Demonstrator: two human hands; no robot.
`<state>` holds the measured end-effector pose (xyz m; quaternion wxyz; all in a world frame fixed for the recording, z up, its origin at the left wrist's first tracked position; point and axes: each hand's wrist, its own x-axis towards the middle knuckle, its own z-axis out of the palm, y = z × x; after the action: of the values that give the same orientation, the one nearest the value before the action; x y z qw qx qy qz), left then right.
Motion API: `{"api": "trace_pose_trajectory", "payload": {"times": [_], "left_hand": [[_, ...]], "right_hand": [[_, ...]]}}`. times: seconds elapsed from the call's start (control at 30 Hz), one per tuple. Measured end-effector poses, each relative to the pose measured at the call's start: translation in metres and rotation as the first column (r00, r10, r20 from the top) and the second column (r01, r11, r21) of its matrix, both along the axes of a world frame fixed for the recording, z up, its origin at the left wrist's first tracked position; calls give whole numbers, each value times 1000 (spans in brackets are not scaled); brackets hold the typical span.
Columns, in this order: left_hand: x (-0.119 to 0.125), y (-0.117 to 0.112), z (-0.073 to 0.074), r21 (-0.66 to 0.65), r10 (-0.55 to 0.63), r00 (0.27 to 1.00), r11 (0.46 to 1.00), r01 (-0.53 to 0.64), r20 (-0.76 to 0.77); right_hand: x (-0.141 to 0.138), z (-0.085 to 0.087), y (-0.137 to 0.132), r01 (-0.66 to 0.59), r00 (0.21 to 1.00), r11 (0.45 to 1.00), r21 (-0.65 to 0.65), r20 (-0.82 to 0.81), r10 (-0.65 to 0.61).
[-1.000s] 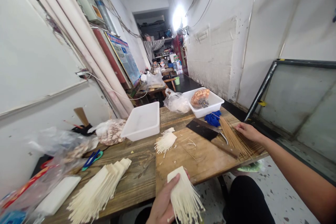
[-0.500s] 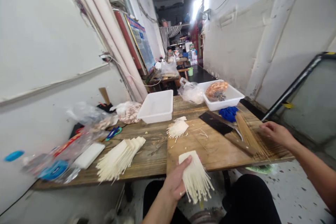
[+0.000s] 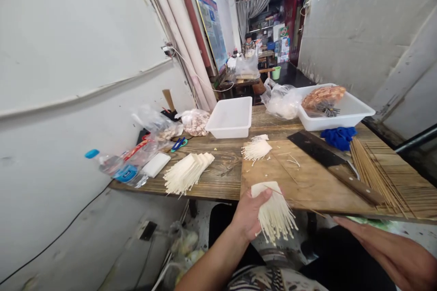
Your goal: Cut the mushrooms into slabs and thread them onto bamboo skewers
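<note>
My left hand (image 3: pixel 251 213) grips a flat bunch of enoki mushrooms (image 3: pixel 277 216) at the front edge of the cutting board, thumb on top, stems fanning down to the right. Across its upper part lies a thin bamboo skewer (image 3: pixel 300 203), slanting toward my right hand (image 3: pixel 375 243). That hand is closed at the skewer's outer end, low at the table's front edge; its fingertips are hard to make out. A stack of enoki portions (image 3: pixel 189 173) lies to the left on the table. Smaller enoki pieces (image 3: pixel 256 149) rest on the cutting board (image 3: pixel 317 191).
A cleaver (image 3: pixel 316 150) and loose bamboo skewers (image 3: pixel 372 168) lie at the right, by a blue cloth (image 3: pixel 338 138). Behind stand a white tray (image 3: pixel 229 118) and another tray (image 3: pixel 329 122) holding skewered food. Bags, scissors (image 3: pixel 179 144) and a water bottle (image 3: pixel 116 169) occupy the left.
My right hand has moved from beside the skewer pile down and left, toward the enoki bunch. A skewer now crosses that bunch. The view has swung, shifting the table rightward and up.
</note>
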<state>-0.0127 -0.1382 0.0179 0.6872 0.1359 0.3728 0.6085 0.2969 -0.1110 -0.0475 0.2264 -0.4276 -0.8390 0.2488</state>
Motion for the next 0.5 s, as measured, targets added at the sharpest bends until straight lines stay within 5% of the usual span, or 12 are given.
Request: {"api": "trace_pose_trajectory", "payload": {"times": [0.2,0.37,0.5], "left_hand": [[-2,-3,3,10,9,1000,1000,-9,-25],[-2,-3,5,6,76,997,997,-75,-10],[4,-4,3,-11,84,996,996,-84,-18]], "right_hand": [[-9,-4,11,-116,988,980,159,116,98],[-24,19,9,-226,966,897,381,206,156],[-63,40,-2,-202,974,867,456,188,128]]}}
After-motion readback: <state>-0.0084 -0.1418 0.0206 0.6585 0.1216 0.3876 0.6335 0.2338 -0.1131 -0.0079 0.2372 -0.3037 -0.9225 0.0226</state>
